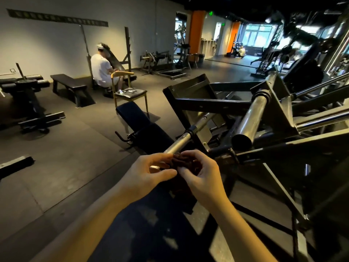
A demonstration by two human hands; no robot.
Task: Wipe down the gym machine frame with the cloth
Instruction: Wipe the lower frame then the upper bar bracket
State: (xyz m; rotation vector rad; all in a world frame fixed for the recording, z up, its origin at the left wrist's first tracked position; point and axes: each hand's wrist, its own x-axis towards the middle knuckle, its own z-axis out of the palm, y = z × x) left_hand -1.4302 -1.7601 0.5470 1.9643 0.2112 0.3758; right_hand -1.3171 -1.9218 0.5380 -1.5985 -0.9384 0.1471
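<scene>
In the head view, both hands met at the centre of the picture, low down, over a dark brown cloth (pixel 180 160) bunched between them. The left hand (pixel 149 173) pinched the cloth from its side with thumb and curled fingers, and the right hand (pixel 201 175) closed its fingers over the top of the bunch, so each hand held the cloth. The cloth sat right at the near end of a thin chrome bar (pixel 182 141) on the gym machine frame (pixel 207 102); whether it touched the bar could not be told. A thicker steel sleeve (pixel 251 116) stuck out of the black frame just to the right. Beyond the bar lay a padded bench (pixel 139 121), then a yellow-framed chair (pixel 130 91), and a person in a white shirt (pixel 101 69) sat near the wall.
</scene>
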